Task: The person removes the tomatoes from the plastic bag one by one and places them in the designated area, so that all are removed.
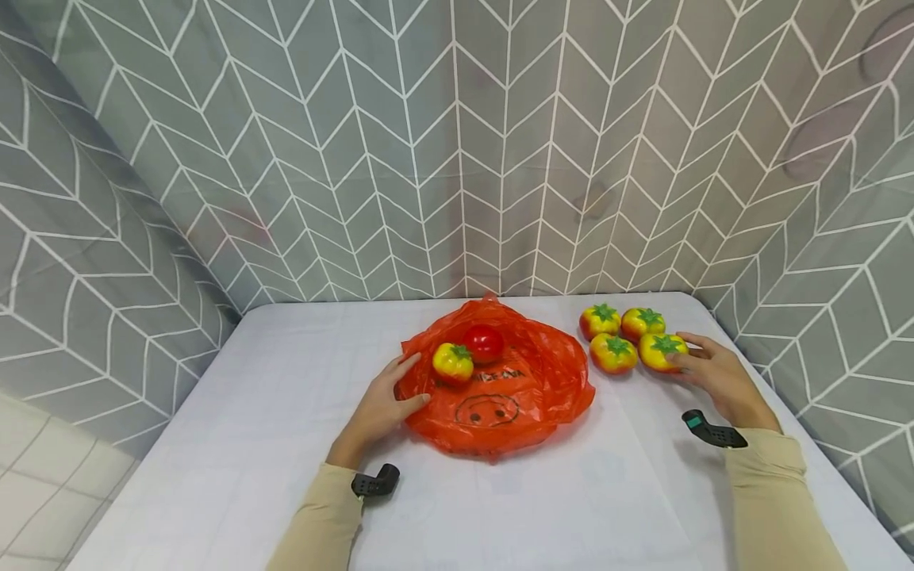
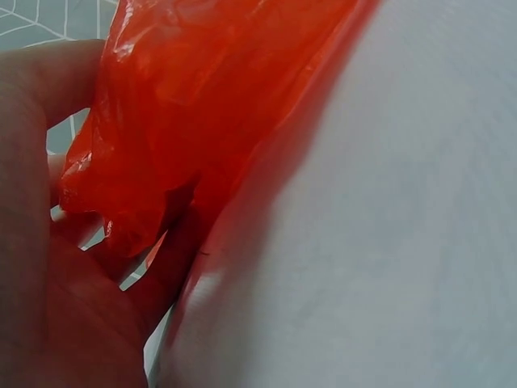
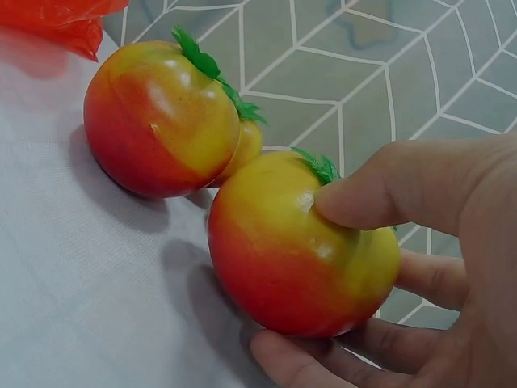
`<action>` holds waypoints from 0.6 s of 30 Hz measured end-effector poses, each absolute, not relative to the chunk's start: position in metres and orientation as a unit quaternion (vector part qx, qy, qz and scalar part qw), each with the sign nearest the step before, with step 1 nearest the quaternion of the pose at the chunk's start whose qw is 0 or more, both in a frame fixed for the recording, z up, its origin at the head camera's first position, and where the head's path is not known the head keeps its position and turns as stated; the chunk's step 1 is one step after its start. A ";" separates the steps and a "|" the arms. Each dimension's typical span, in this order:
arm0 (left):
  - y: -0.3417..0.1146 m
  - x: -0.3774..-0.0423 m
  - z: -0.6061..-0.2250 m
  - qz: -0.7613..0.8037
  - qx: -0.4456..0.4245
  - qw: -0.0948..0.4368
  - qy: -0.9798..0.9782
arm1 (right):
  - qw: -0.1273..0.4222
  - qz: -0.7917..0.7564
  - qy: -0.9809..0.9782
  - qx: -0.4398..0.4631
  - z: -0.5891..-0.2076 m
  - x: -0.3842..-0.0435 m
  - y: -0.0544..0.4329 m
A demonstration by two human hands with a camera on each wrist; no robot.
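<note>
An orange-red plastic bag (image 1: 543,396) with dark print lies spread on the table. On it sit a yellow-and-red tomato with a green leafy top (image 1: 453,363) and a plain red, shiny round one (image 1: 483,342). My left hand (image 1: 382,406) holds the bag's left edge, with film between thumb and fingers in the left wrist view. At the right, my right hand (image 1: 724,381) grips a yellow-and-red tomato (image 3: 291,250), thumb near its leaves and fingers curled around its far side and underneath. Beside it stand three similar tomatoes, among them the front left one (image 1: 612,354).
A white cloth covers the table (image 1: 300,349). Grey curtains with white zigzag lines (image 1: 457,159) hang behind the table and at both sides. Each wrist bears a black camera mount, the left one (image 1: 376,481) and the right one (image 1: 714,431). White floor tiles (image 1: 50,476) show at lower left.
</note>
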State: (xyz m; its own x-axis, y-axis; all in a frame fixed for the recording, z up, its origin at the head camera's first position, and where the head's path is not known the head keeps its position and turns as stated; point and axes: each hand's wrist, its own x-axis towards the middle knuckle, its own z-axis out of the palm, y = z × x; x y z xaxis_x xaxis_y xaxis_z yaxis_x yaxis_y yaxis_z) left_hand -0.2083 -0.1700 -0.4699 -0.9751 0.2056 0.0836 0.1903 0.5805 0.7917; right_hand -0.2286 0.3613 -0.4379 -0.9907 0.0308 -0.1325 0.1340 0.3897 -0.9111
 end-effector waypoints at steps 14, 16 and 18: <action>-0.172 -0.211 -0.472 0.444 0.120 0.004 0.888 | 0.065 -0.540 0.837 0.064 -0.442 -0.232 0.362; -0.171 -0.211 -0.471 0.446 0.119 0.003 0.887 | 0.072 -0.534 0.840 0.066 -0.442 -0.232 0.363; -0.172 -0.211 -0.471 0.445 0.121 0.002 0.888 | 0.077 -0.528 0.843 0.068 -0.441 -0.232 0.363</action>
